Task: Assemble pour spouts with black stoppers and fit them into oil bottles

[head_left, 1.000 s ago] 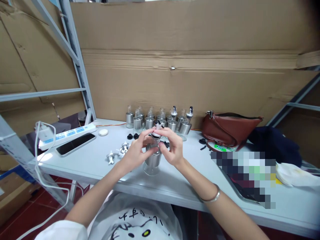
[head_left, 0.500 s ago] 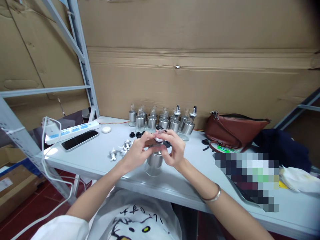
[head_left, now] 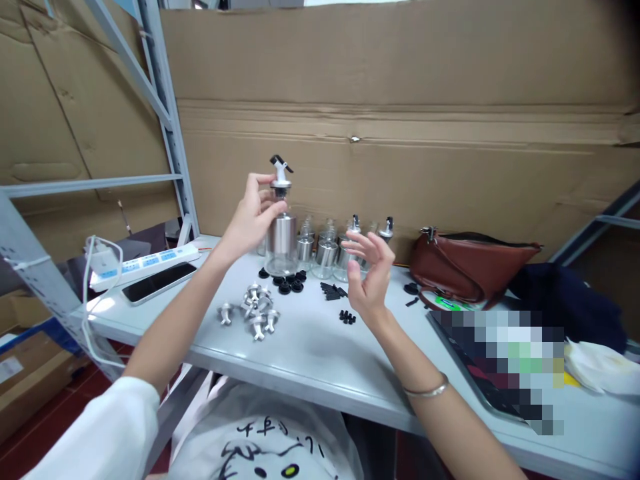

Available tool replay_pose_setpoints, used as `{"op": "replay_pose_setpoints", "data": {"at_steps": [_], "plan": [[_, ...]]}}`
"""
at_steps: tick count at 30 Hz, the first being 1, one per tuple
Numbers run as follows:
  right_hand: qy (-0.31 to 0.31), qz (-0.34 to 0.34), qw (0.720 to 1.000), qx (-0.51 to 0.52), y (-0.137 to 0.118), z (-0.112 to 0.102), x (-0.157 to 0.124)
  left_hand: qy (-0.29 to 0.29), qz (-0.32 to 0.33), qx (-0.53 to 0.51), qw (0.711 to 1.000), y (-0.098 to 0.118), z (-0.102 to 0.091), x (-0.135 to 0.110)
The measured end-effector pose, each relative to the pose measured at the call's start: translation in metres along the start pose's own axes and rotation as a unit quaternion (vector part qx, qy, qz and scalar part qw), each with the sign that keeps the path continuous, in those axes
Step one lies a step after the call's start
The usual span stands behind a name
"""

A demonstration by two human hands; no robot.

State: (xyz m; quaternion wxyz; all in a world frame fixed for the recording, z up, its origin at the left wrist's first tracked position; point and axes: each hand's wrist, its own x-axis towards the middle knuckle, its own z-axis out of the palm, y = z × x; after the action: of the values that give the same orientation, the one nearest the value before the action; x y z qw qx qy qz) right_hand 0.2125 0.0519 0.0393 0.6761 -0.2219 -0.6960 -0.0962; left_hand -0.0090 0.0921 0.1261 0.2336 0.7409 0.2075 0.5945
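Observation:
My left hand grips the neck of a glass oil bottle with a steel sleeve, held upright above the table. A silver pourer spout with a black flip cap sits in its mouth. My right hand is raised with fingers apart, holding nothing. Behind it stand several similar bottles, two of them topped with spouts. Loose silver spout pieces lie in a pile nearer me. Black rubber stoppers, thin black strips and small black caps lie in separate groups.
A power strip and a phone are at the left. To the right sit a brown bag, a dark flat item partly blurred out, and white tissue. A cardboard wall rises behind the table.
The bottle has been lifted from the table's front edge, up and to the left, in my left hand. My right hand has let go of it and moved right, its fingers spreading.

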Motion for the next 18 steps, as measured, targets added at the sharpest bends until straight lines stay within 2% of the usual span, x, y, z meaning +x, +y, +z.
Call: {"op": "replay_pose_setpoints", "data": {"at_steps": [3, 7, 12, 18], "plan": [[-0.027, -0.011, 0.999, -0.036, 0.004, 0.001, -0.004, 0.005, -0.004, 0.115, 0.993, -0.034, -0.020, 0.017], [-0.049, -0.018, 0.996, -0.070, 0.003, 0.003, -0.006, 0.060, -0.025, 0.265, 0.962, -0.086, -0.026, 0.005], [-0.063, -0.022, 0.994, -0.083, 0.001, 0.002, -0.005, 0.080, -0.084, 0.303, 0.946, -0.135, -0.021, -0.013], [-0.079, -0.021, 0.993, -0.086, 0.000, 0.001, -0.004, 0.057, -0.093, 0.298, 0.948, -0.164, -0.025, -0.013]]}}
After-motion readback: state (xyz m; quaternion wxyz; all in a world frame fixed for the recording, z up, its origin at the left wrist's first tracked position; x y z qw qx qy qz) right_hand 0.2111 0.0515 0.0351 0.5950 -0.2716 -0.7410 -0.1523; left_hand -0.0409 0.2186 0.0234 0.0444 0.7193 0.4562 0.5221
